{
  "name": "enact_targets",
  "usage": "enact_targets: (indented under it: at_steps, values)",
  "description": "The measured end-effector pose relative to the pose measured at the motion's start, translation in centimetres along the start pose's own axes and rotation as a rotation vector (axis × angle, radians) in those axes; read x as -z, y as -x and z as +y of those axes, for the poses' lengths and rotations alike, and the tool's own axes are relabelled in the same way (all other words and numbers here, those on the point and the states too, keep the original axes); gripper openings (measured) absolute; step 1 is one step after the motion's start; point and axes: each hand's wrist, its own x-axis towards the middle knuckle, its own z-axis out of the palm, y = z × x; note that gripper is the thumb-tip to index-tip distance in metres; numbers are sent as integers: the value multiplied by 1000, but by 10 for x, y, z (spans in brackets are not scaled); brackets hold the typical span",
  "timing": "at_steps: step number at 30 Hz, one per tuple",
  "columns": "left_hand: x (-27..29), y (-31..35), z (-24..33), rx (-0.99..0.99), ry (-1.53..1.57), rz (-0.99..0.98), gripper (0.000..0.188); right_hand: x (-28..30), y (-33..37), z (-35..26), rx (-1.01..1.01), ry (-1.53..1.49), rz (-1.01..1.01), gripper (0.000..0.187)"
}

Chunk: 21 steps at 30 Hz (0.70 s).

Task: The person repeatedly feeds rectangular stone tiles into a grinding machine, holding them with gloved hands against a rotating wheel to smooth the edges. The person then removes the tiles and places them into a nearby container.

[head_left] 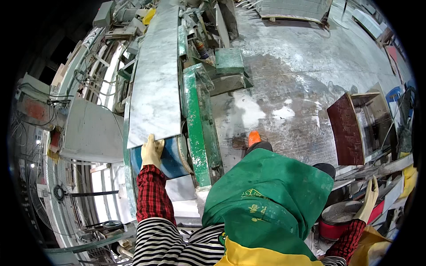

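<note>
A long white slab with grey marble veining (155, 88) lies lengthwise along a conveyor, its near end over a blue belt roller (171, 155). My left hand (152, 150), in a cream glove, grips that near edge, with fingers on top and the underside of the grip hidden. Out to the right, my right hand (369, 199) wears a similar glove. Its fingers are stretched upward and slightly apart, holding nothing I can see. Below that hand stands a red bucket (333, 228) with a greyish top.
A green metal beam (195, 128) runs along the conveyor's right side. A green box (229, 60) stands beyond it. On the wet floor (284, 119) at right sits an open brown crate (348, 131). Machinery, cables and a grey panel (91, 131) crowd the left.
</note>
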Motion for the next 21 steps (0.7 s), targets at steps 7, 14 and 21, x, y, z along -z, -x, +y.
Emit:
enact_targets:
  at_steps: [7, 14, 21]
  values:
    - [33, -23, 21, 161, -435, -150, 52, 7, -10, 4, 48, 127, -108, 46]
    - [29, -33, 46, -138, -1327, -430, 41, 60, -68, 74, 379, 737, 28, 41]
    - [-41, 35, 57, -537, -1187, -539, 45, 76, -59, 95, 367, 591, 412, 35]
